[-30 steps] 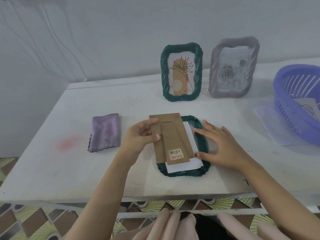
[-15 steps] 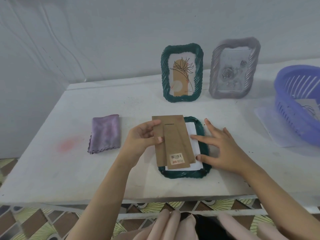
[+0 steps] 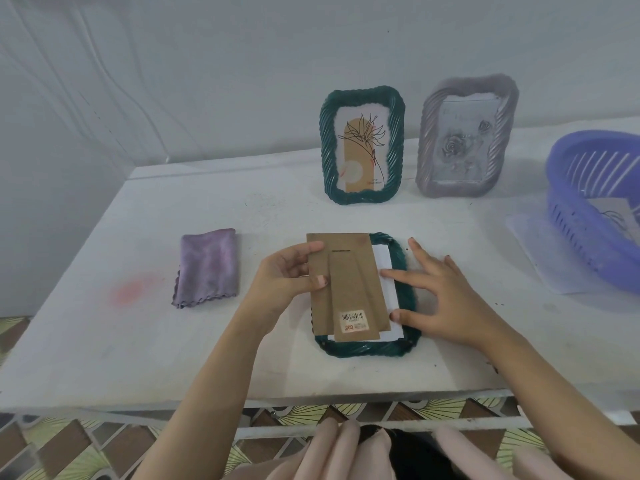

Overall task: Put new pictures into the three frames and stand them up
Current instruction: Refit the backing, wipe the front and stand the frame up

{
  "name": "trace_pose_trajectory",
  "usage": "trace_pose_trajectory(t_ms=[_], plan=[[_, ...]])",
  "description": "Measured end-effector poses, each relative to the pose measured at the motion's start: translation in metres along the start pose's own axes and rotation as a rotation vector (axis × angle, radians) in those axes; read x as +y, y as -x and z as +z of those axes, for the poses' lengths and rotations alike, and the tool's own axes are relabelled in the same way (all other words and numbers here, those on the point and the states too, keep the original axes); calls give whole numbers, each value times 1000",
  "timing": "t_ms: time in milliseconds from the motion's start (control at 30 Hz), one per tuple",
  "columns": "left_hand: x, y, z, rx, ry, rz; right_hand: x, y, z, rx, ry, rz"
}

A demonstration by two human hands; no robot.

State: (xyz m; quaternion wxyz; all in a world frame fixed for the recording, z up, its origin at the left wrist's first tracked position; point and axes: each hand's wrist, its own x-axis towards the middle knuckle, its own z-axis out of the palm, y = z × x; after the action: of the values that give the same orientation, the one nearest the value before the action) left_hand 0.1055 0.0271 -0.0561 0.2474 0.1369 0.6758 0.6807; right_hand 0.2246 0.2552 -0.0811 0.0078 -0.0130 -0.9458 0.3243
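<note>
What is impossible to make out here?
Head view:
Lower face of the white sheet in the lying green frame: turned down, mostly under the cardboard backing.
Right part of the purple basket: cut off by the picture's edge.
The paper inside: mostly behind its wall.
Print on the barcode label: too small.

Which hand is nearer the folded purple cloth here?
Left. The left hand is just right of the purple cloth, pinching the cardboard backing. The right hand lies farther right, fingers on the white picture in the flat green frame.
</note>
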Motion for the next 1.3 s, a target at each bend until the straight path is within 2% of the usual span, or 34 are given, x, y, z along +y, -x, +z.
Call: trace_pose_trajectory(t_ms=[233,533,867,1000,1167,1300], plan=[[3,2,4,-32,-22,0,1,1,-4,103,-217,74],[3,0,16,-67,-62,-40,1,2,-3,102,-120,58],[-3,-3,22,-1,-269,-58,0,2,-3,106,-99,50],[-1,0,26,30,-510,-25,1,2,-3,109,-89,42],[1,3,27,48,-901,135,0,3,-3,115,-92,34],[-2,6,27,28,-1001,164,0,3,-2,119,-77,21]])
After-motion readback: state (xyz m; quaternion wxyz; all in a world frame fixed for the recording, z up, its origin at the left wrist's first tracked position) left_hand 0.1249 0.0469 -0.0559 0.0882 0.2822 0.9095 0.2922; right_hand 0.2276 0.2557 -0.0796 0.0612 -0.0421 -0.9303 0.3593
